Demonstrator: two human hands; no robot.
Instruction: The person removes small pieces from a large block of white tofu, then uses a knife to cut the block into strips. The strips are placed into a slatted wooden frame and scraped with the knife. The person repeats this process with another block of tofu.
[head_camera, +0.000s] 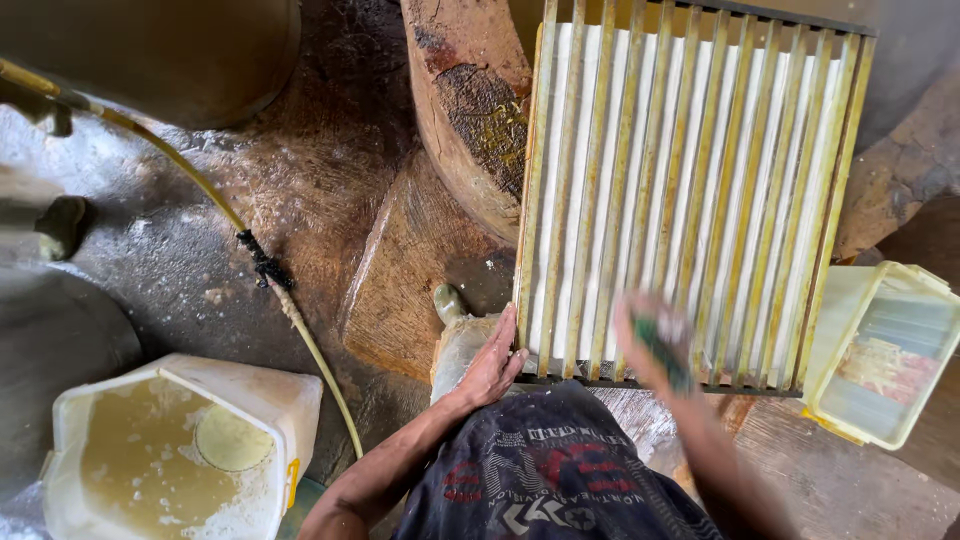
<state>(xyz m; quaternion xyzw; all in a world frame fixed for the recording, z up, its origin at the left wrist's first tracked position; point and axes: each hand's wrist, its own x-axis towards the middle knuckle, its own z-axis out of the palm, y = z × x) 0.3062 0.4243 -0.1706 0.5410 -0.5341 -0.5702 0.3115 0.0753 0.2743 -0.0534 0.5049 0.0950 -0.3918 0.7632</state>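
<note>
Frame: a slatted yellow frame (690, 190) over a white backing is leaned against a wooden block (470, 110), its lower edge resting just in front of the person's lap.
Left hand: the left hand (490, 365) is laid flat on the lower left corner of the frame, fingers together and extended, bracing it rather than gripping.
Right hand: the right hand (655, 345) is blurred by motion over the lower slats; a green scrubbing pad (662, 352) appears to be clamped in the fingers, though the exact finger positions cannot be told.
Surroundings: a white bucket (180, 450) of cloudy liquid is set at the left, a yellow hose (200, 185) is run across the wet floor, and a pale tray (885, 350) is placed at the right.
Technique: scrubbing is judged best done along the slats, not across them, with firm bracing kept at the corner so that the frame is not shifted.
</note>
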